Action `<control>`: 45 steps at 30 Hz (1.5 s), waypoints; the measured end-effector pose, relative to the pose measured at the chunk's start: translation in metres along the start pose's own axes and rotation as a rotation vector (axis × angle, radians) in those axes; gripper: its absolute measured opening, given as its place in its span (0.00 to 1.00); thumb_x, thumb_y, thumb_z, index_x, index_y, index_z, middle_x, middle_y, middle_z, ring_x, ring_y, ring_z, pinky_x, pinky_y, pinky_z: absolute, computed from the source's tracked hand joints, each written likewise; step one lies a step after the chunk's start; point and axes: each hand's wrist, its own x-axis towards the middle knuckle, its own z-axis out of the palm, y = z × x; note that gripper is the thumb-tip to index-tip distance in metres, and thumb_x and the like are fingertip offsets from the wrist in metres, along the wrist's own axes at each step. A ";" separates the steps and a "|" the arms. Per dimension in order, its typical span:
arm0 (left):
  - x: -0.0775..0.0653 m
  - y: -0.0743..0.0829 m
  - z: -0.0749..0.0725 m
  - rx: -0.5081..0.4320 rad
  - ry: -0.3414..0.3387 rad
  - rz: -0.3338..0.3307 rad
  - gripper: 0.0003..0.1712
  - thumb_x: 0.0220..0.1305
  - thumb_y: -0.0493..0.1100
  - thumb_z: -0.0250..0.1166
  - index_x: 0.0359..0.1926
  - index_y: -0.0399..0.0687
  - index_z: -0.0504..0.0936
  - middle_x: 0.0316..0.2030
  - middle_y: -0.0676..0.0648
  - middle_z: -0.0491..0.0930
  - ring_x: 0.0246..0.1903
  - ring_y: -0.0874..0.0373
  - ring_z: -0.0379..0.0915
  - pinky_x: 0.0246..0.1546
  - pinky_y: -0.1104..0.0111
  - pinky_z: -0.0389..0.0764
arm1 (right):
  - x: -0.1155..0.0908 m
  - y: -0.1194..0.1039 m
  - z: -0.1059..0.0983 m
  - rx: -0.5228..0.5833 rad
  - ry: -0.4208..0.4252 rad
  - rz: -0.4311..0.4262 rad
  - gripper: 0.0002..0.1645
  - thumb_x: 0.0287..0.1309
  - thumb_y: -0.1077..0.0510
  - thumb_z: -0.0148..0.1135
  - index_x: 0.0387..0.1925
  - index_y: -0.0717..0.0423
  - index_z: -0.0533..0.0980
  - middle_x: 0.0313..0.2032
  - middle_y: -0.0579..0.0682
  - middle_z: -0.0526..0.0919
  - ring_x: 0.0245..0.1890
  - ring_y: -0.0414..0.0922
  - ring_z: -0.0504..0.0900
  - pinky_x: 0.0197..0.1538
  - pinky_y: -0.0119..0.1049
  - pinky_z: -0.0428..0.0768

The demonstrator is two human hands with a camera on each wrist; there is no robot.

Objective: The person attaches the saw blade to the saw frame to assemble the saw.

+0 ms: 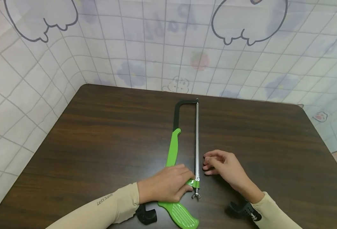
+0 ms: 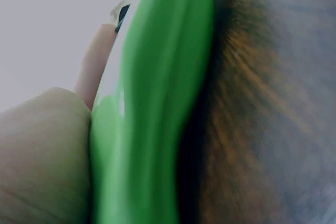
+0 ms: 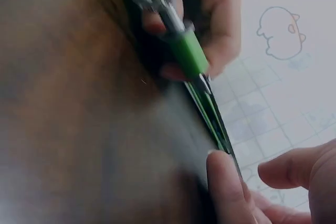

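Observation:
A hacksaw with a green frame (image 1: 172,149) lies on the table, its dark bowed end pointing away from me. My left hand (image 1: 168,183) grips it just above the ribbed handle (image 1: 182,216), fingers reaching over to the green blade holder (image 3: 189,51). The palm hides that part of the frame. The silvery blade (image 1: 197,136) runs along the right side, down to a wing nut (image 1: 196,194) at the near end. Just right of the blade is my right hand (image 1: 225,168), fingers loosely bent and holding nothing. Green plastic (image 2: 163,77) fills the left wrist view.
The dark wooden table (image 1: 114,127) has rounded far corners. Behind it and along both sides hangs a white gridded cloth (image 1: 157,47) with cartoon prints. Black wrist mounts (image 1: 147,214) sit under both sleeves, close to the tabletop.

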 end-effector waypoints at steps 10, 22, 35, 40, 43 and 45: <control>0.003 -0.003 0.000 -0.018 0.023 0.008 0.16 0.76 0.51 0.59 0.55 0.47 0.82 0.45 0.55 0.86 0.41 0.64 0.75 0.45 0.75 0.76 | -0.018 0.006 0.003 -0.122 -0.055 -0.061 0.15 0.73 0.58 0.59 0.48 0.68 0.81 0.36 0.60 0.86 0.29 0.42 0.88 0.35 0.39 0.89; 0.001 -0.001 -0.003 -0.012 0.023 0.033 0.15 0.76 0.51 0.58 0.54 0.48 0.82 0.43 0.55 0.85 0.39 0.64 0.72 0.44 0.76 0.74 | -0.024 0.006 -0.003 -0.204 -0.375 -0.186 0.11 0.72 0.58 0.61 0.36 0.58 0.85 0.25 0.57 0.86 0.19 0.38 0.84 0.22 0.41 0.84; -0.003 -0.002 0.002 0.002 0.069 0.066 0.14 0.77 0.51 0.57 0.52 0.50 0.82 0.42 0.57 0.84 0.37 0.67 0.69 0.41 0.80 0.69 | -0.016 0.014 -0.006 -0.159 -0.553 -0.344 0.06 0.62 0.58 0.72 0.37 0.57 0.85 0.22 0.59 0.87 0.17 0.35 0.84 0.20 0.39 0.83; -0.003 -0.002 0.003 0.013 0.070 0.073 0.14 0.77 0.51 0.57 0.51 0.50 0.82 0.41 0.57 0.84 0.37 0.67 0.70 0.41 0.80 0.70 | -0.017 0.014 -0.005 -0.161 -0.547 -0.338 0.07 0.61 0.56 0.73 0.37 0.56 0.85 0.22 0.59 0.88 0.18 0.31 0.84 0.20 0.38 0.83; -0.003 -0.002 0.003 0.009 0.065 0.076 0.14 0.77 0.51 0.56 0.51 0.50 0.82 0.41 0.58 0.84 0.37 0.68 0.70 0.41 0.81 0.70 | -0.018 0.015 -0.005 -0.164 -0.544 -0.333 0.08 0.61 0.56 0.73 0.37 0.55 0.85 0.22 0.59 0.87 0.18 0.28 0.82 0.20 0.38 0.83; -0.003 -0.002 0.003 0.010 0.067 0.081 0.14 0.78 0.51 0.56 0.51 0.51 0.82 0.41 0.58 0.84 0.37 0.68 0.69 0.41 0.82 0.69 | -0.018 0.015 -0.004 -0.163 -0.542 -0.335 0.07 0.61 0.56 0.73 0.37 0.55 0.85 0.21 0.59 0.87 0.19 0.27 0.82 0.20 0.38 0.83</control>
